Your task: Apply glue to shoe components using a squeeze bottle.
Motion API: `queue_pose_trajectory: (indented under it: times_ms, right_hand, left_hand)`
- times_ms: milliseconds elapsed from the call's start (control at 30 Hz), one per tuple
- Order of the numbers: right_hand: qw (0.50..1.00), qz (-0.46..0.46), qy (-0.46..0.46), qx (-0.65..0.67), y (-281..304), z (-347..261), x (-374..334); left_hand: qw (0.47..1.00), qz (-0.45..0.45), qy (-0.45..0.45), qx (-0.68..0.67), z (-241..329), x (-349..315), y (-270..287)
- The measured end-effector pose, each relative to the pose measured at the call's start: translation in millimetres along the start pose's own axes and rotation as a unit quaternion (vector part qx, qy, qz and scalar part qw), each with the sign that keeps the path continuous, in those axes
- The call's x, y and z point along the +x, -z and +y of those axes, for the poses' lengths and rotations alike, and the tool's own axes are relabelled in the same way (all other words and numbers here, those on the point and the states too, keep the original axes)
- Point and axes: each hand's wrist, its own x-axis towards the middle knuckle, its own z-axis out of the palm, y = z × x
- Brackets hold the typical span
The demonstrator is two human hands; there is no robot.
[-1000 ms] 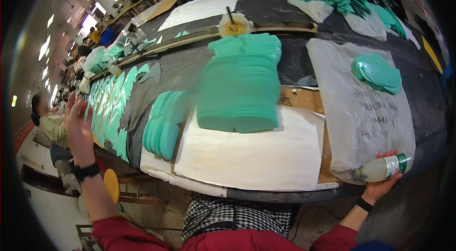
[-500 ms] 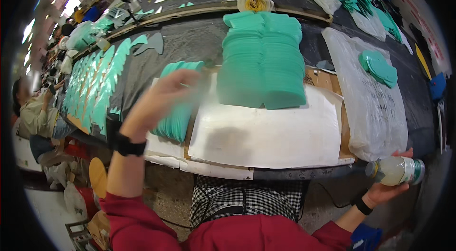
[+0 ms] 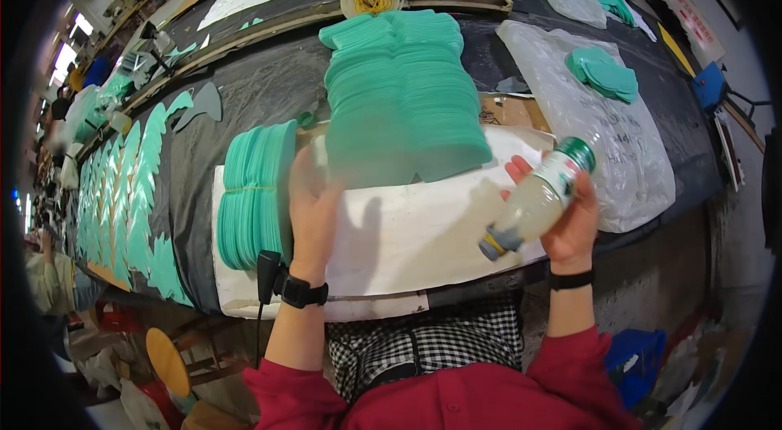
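The hands are apart from each other, one at each side of the white sheet [image 3: 432, 239]: the right hand [image 3: 577, 222] is wrapped around a clear bottle [image 3: 539, 200] with cloudy content, and the left hand [image 3: 313, 218] is blurred, with fingers extended and nothing seen in its grip. Directly to the left of this hand is the smaller green stack [image 3: 251, 198], and beyond it, to the right, rises the tall green stack [image 3: 403, 100]; whether the fingers touch either one, I cannot tell. The bottle leans across the right palm, its cap [image 3: 498, 243] pointing down and toward the left, over the sheet. To handle it well, in my judgement, the right hand should hold firmly but without strong squeezing, because the cap is lower than the body and the content could drip. The left hand had better come flat and softly against a stack, since such thin layers may slide if they are pushed from one side. About edges, the near edge of the bench [image 3: 464, 294] passes below both hands, so a loose grip could let the bottle fall over it. The easiest room for moving seems to be between the hands, above the sheet; the left hand has a narrow place between the two stacks, while the plastic bag [image 3: 627, 165] lies just beyond and to the right of the right hand, where its loose film could catch the wrist
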Motion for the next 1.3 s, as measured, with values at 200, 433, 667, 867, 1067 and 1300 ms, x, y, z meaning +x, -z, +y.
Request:
queue_pose_trajectory:
  times_ms: [200, 433, 667, 867, 1067, 1300]
  right_hand:
    - [0.998, 0.044, 0.015, -0.044, 1.3, 8.4, 39.2]
    - [0.995, 0.056, 0.014, -0.077, -7.4, 8.2, 37.1]
    - [0.993, 0.065, 0.01, -0.094, -7.6, 9.8, 38.1]
    - [0.991, 0.088, 0.014, -0.103, -3.3, 9.8, 18.5]
    - [0.991, 0.088, 0.006, -0.103, -3.9, 6.0, 4.9]
    - [0.988, 0.1, 0.005, -0.121, 0.8, 5.4, -6.3]
  left_hand:
    - [0.997, 0.013, -0.018, -0.069, 6.1, 20.8, -14.3]
    - [0.998, 0.033, -0.044, -0.039, -1.0, 19.0, -40.4]
    - [0.995, 0.077, -0.061, 0.014, -5.8, 10.2, -44.9]
    - [0.985, 0.054, -0.076, 0.144, 3.6, -24.4, -39.7]
    - [0.972, 0.041, -0.076, 0.217, 16.2, -43.8, -39.8]
    - [0.976, -0.025, -0.079, 0.202, 12.7, -66.3, -30.8]
